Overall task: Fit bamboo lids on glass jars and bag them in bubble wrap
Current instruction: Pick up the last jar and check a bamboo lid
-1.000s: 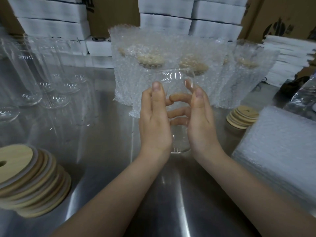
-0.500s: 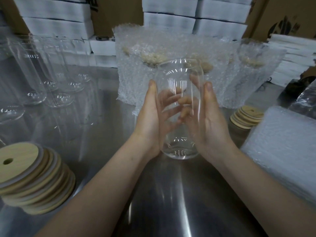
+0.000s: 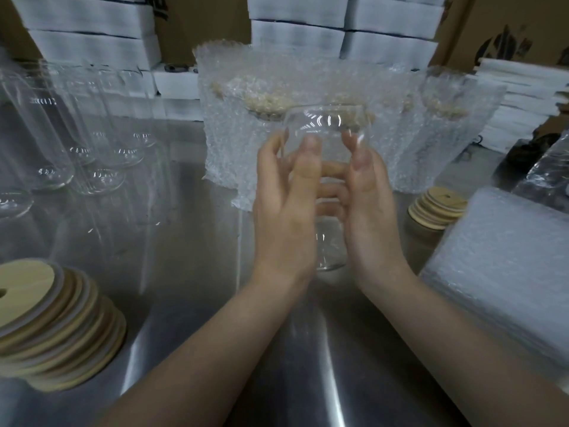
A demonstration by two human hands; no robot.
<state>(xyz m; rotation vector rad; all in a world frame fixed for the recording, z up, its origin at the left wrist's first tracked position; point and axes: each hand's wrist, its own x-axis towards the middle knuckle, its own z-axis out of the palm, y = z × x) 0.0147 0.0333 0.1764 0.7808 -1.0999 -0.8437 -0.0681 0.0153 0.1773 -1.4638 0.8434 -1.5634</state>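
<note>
Steel table [image 3: 191, 303] beneath, left hand [image 3: 283, 211] and right hand [image 3: 372, 217] each grip the glass jar [image 3: 326, 124], base marks [image 3: 324, 238] unreadable.

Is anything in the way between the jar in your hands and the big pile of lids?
Nothing visible. Only steel tabletop lies between the glass jar and the bamboo lid stack at the near left.

Dim, greyish indoor light from overhead. Long glare streak on the brushed steel tabletop [image 3: 335, 380], small highlights on the clear glass jar [image 3: 326, 124]. Soft focus overall. Stack of white bubble-wrap sheets [image 3: 508, 272] smeared at right. Wide-angle bending at edges.
</note>
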